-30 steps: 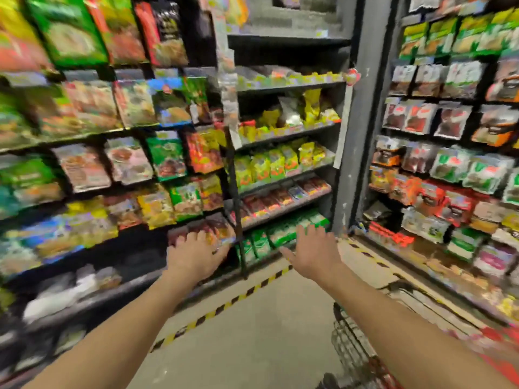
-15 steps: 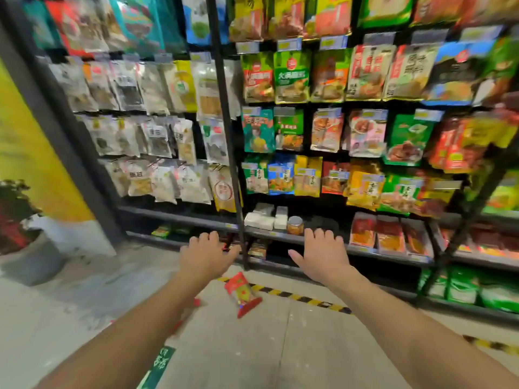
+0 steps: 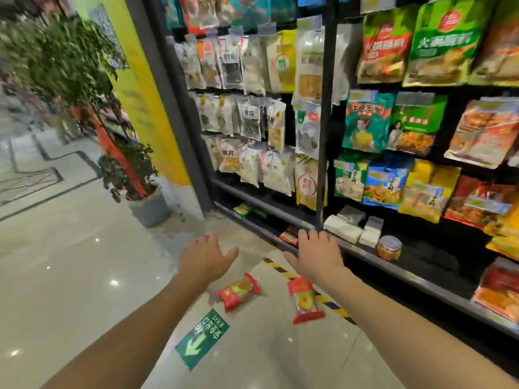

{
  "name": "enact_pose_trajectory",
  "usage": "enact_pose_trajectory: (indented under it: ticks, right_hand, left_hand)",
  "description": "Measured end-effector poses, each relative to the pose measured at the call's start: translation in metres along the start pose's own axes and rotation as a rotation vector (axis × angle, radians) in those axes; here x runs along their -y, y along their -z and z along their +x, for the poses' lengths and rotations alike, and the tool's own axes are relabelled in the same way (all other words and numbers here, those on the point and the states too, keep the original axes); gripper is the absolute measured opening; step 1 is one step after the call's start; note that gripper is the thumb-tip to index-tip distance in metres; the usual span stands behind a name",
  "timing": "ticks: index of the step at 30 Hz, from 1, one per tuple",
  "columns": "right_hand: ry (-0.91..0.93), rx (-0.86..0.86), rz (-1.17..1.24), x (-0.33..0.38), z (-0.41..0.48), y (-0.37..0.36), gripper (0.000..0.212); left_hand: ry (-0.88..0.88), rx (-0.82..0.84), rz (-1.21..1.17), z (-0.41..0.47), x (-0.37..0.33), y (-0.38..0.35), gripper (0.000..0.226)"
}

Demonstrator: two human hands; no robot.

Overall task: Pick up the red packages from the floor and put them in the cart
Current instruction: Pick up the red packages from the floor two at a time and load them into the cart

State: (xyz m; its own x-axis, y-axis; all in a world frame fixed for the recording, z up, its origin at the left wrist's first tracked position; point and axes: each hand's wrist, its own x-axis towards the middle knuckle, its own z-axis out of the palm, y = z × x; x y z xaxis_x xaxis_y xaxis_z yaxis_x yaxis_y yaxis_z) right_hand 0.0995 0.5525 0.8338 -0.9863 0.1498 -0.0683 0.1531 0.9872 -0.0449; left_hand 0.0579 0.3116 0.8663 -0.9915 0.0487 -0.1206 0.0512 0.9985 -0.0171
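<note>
While I watched through the head camera, arms: two bare forearms ran forward from the bottom corners, both held above the floor (image 3: pixel 70 276).
Sticker: a green arrow sticker (image 3: pixel 202 338) lay flat on the tiles between the forearms, nearest to me.
Left package: a red package (image 3: pixel 238 292) lay tilted on the floor just beyond the sticker, below the left hand in my view and not touched by it.
Right package: a second red package (image 3: pixel 304 300) lay lengthwise on the floor, near the first but apart from it, its far end under the right wrist in my view. It seemed to lie across the tape; blur kept me from being sure.
Tape: a yellow-and-black strip (image 3: pixel 276 267) ran along the floor at the foot of the shelf.
Left hand: the left hand (image 3: pixel 206 255) hovered palm down, fingers loosely spread, thumb out wide, holding nothing.
Right hand: the right hand (image 3: pixel 316 256) was likewise palm down and spread, holding nothing. Its fingertips (image 3: pixel 304 234) overlapped the shelf edge, and I could not tell whether they touched it.
Shelf: a dark low shelf (image 3: pixel 421 279) carried white blocks (image 3: pixel 342 228) and a lidded jar (image 3: pixel 389 248) just beyond the right hand.
Packets: rows of bagged goods (image 3: pixel 365 122) hung above, split by a dark post (image 3: pixel 323 136).
Plant: a leafy plant (image 3: pixel 70 60) stood in a grey pot (image 3: pixel 147 210) to the left, against a yellow wall (image 3: pixel 146 94).
</note>
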Motion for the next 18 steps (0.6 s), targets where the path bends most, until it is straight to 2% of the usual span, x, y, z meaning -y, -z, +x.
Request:
enact_pose_trajectory:
  ticks: [10,18]
  right_hand:
    - [0.131,0.065,-0.016,-0.002,0.102,-0.022,0.075]
    - [0.111,0.082,-0.049,0.039,0.164,-0.038,0.077]
  left_hand:
    - [0.123,0.029,-0.015,0.075,-0.010,-0.017,0.089]
    - [0.053,0.094,-0.028,0.147,0.016,-0.041,0.085]
